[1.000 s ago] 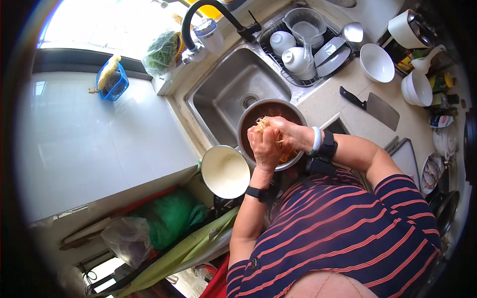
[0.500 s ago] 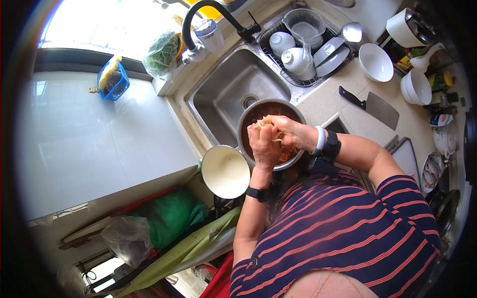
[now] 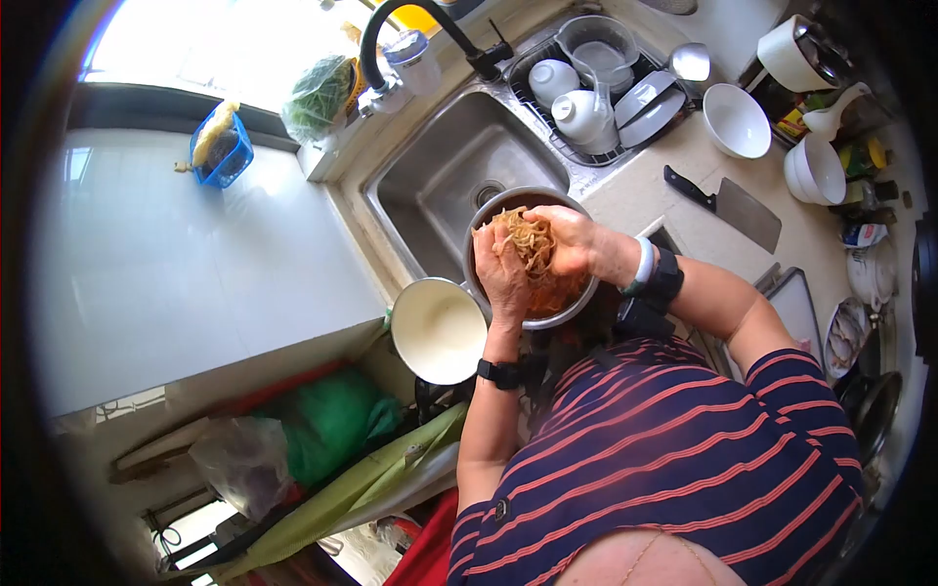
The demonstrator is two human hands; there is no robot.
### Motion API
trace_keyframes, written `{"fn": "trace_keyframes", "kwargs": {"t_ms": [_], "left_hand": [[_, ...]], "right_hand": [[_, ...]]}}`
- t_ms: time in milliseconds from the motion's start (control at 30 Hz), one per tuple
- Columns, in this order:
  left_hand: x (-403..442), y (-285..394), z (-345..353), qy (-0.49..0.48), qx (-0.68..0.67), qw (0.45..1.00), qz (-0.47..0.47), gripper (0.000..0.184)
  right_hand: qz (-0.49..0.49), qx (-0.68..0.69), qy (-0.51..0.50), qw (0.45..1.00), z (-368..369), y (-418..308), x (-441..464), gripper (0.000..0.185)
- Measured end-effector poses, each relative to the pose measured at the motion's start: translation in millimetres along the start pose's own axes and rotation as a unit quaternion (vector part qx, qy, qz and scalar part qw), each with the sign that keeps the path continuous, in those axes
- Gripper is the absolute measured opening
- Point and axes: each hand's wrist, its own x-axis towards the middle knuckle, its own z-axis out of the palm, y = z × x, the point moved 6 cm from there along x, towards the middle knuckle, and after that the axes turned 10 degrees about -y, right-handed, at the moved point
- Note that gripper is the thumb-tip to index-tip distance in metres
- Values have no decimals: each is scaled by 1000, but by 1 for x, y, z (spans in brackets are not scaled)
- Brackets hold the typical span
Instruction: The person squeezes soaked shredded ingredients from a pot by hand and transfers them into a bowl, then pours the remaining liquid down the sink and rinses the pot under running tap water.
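Observation:
Over a round metal pot point(image 3: 580, 297) at the sink's near edge, both my hands cup a clump of pale brown shredded vegetables point(image 3: 529, 240). My left hand point(image 3: 501, 273) presses on the clump's left side, fingers curved around it. From the right, my right hand point(image 3: 576, 244) supports it with the palm partly turned up. More reddish-orange shreds point(image 3: 557, 295) lie in the pot below. A cream-coloured bowl point(image 3: 440, 332) stands just left of the pot, close to my left wrist.
Behind the pot is a steel sink point(image 3: 430, 186) with a black faucet point(image 3: 430, 12). A dish rack point(image 3: 547, 127) holds bowls and plates. On the right counter lie a cleaver point(image 3: 747, 217) and a white bowl point(image 3: 736, 121). A blue basket point(image 3: 223, 156) sits on the left ledge.
My hands have loosened from a tight squeeze and parted slightly, so the clump between them now shows. It stays over the pot.

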Motion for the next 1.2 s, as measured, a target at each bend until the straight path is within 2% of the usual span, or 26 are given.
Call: {"fn": "trace_keyframes", "kwargs": {"t_ms": [33,67,167,200,233,333,433,467,600,667,700,767,800,833,900,933,967,1000,1033,1100,1133,1167,1200], "left_hand": [[0,3,-4,3,-10,1000,4,21],[0,8,-10,5,-10,1000,10,20],[-6,16,-36,8,-25,1000,-3,19],[-9,25,-48,14,2,1000,18,18],[-15,23,-60,21,7,1000,15,18],[-37,-1,-98,35,-13,997,-67,15],[-57,-30,-131,62,-51,990,-113,16],[-64,-41,-140,65,-49,990,-113,16],[-91,-88,-165,84,44,984,-154,14],[-101,-107,-170,68,101,977,-175,12],[-106,-115,-172,68,99,977,-175,12],[-116,-134,-169,26,54,967,-247,17],[-121,-147,-172,-1,66,966,-250,23],[-121,-144,-176,0,63,966,-250,23],[-119,-128,-183,27,67,972,-223,22],[-118,-121,-188,69,73,975,-196,20],[-114,-109,-187,69,72,975,-197,20],[-111,-90,-190,107,138,971,-165,18],[-107,-71,-192,144,203,959,-133,15],[-106,-69,-188,158,186,962,-125,13],[-105,-77,-177,72,246,960,-109,15],[-104,-85,-166,-14,304,948,-91,17],[-111,-103,-160,-113,318,926,-170,20]], "right_hand": [[-15,-6,21,1000,3,0,1,32],[-3,-10,-19,1000,13,3,1,32],[31,6,-39,999,40,20,0,33],[61,57,-167,982,44,30,8,33],[55,40,-66,996,53,41,8,33],[68,4,20,997,67,73,28,35],[132,-11,-34,991,53,108,71,40],[132,-21,-17,991,57,115,75,40],[138,-51,-9,989,12,150,123,40],[148,-154,0,977,-4,158,129,39],[148,-155,2,977,-8,161,129,39],[102,-160,42,981,-3,160,120,37],[107,-155,90,978,-1,156,108,37],[107,-157,93,977,14,154,93,37],[37,-177,34,983,40,145,74,39],[38,-178,36,983,32,145,76,39],[-1,-313,2,950,28,138,82,40],[-41,-441,-32,896,26,133,88,44],[-40,-441,-31,896,25,133,91,44],[39,-464,57,883,12,139,96,42],[40,-465,57,883,5,140,96,42],[-5,-585,11,811,7,137,97,41],[-51,-691,-35,720,11,135,97,39]]}}
